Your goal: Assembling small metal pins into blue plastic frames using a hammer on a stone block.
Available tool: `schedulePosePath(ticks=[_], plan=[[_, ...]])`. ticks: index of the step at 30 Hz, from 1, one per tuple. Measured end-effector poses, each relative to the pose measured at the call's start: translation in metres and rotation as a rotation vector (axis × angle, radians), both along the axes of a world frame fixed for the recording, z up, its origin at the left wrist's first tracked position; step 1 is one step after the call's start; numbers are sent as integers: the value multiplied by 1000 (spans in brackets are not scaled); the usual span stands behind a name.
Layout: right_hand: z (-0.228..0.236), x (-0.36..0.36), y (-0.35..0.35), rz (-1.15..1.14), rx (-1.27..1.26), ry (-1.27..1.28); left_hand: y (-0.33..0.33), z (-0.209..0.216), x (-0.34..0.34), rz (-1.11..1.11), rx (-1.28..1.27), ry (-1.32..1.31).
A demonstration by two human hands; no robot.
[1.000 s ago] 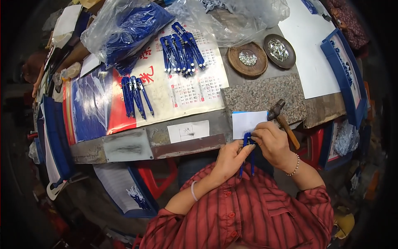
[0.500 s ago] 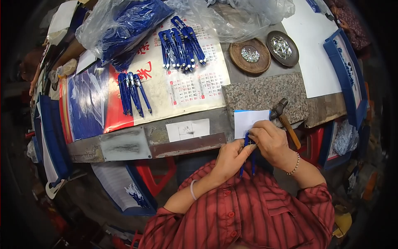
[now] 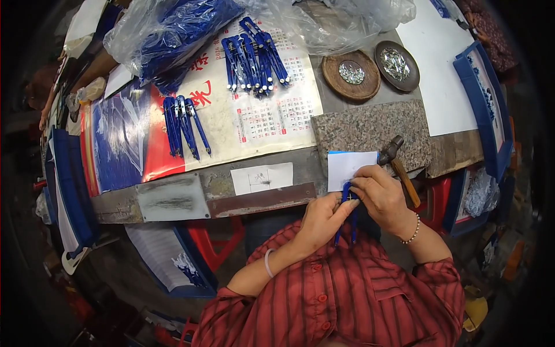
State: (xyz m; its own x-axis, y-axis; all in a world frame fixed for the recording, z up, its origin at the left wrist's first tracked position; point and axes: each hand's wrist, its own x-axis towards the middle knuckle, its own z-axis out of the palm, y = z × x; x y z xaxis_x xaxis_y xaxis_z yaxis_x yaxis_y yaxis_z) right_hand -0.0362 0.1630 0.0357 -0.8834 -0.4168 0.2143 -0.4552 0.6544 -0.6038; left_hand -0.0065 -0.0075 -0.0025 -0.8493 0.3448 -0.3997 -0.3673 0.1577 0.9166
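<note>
Table (image 3: 118,209): partly covered by a calendar sheet (image 3: 225,139), on which two groups of blue compasses are laid, a larger (image 3: 254,63) and a smaller (image 3: 185,127).
Bag (image 3: 128,49): of clear plastic, filled with blue parts (image 3: 188,37); by its side is seen another clear bag (image 3: 324,34), whose content cannot be told.
Brown dish (image 3: 341,91): small shiny bits (image 3: 351,72) are gathered in its middle.
Dark dish (image 3: 414,81): placed just beside, and thin silvery pieces (image 3: 395,63) are kept in it.
Right box (image 3: 473,92): blue, with small blue parts (image 3: 488,89) inside.
Lower right box (image 3: 454,217): a crumpled clear bag (image 3: 480,191) is contained.
Lower left box (image 3: 156,254): lined in white; blue and white parts (image 3: 189,272) are heaped at one end.
Slab (image 3: 370,127): on its edge the head of a hammer (image 3: 406,180) is rested, near a white pad (image 3: 347,168).
Compass in work (image 3: 347,189): held at the table's near edge, just before the pad, legs pointed to the red shirt (image 3: 324,277).
Left hand (image 3: 321,222): closed, the compass being pinched by thumb and fingers.
Right hand (image 3: 378,196): fingers bent and closed on the compass near its top.
</note>
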Motion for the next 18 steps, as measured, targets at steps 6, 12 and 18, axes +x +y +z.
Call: schedulePosePath(ticks=[6,12,18], plan=[[2,0,-1,-1,20,17,1,-4,2,-4,1,-14],[-3,1,1,-6,-7,-25,1,-5,3,7,22,-12],[25,8,17,-122,28,-43,1,-5,3,22,19,-25]])
